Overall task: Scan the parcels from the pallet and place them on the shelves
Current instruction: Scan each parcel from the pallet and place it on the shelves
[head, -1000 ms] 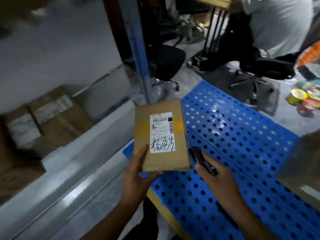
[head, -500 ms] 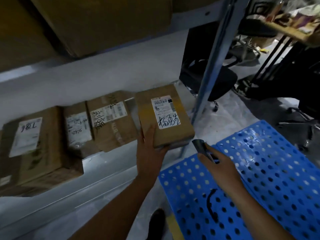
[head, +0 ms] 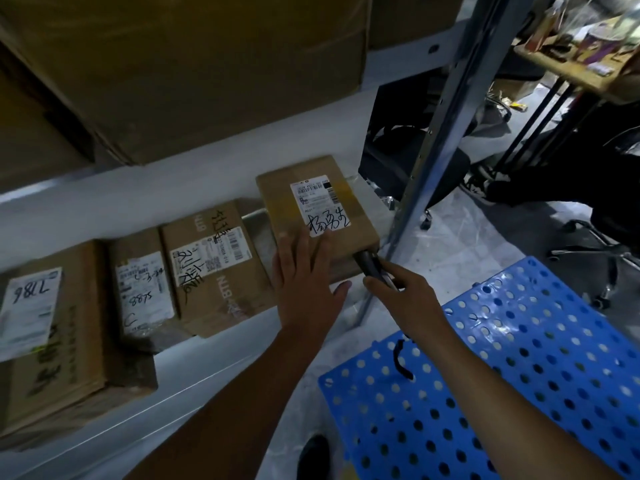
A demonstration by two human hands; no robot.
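Onto the shelf (head: 194, 375) beside the blue pallet (head: 519, 358) the parcel (head: 277, 195) has come, lying at the right end of the row and no longer gripped from below. Flat on it lies the left hand (head: 304, 282), fingers straight. The right hand (head: 408, 299) grips the scanner (head: 370, 265), whose nose is at the parcel's front edge. So near the lip, the parcel may slide off if the scanner nudges it.

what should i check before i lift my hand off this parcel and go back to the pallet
1. parcel lies flat on the shelf: ok
2. its label faces up: ok
3. left hand rests flat on it, fingers straight, no grip: ok
4. right hand grips the scanner: ok
5. parcel apart from the neighbouring parcel: ok
6. scan registered: cannot tell
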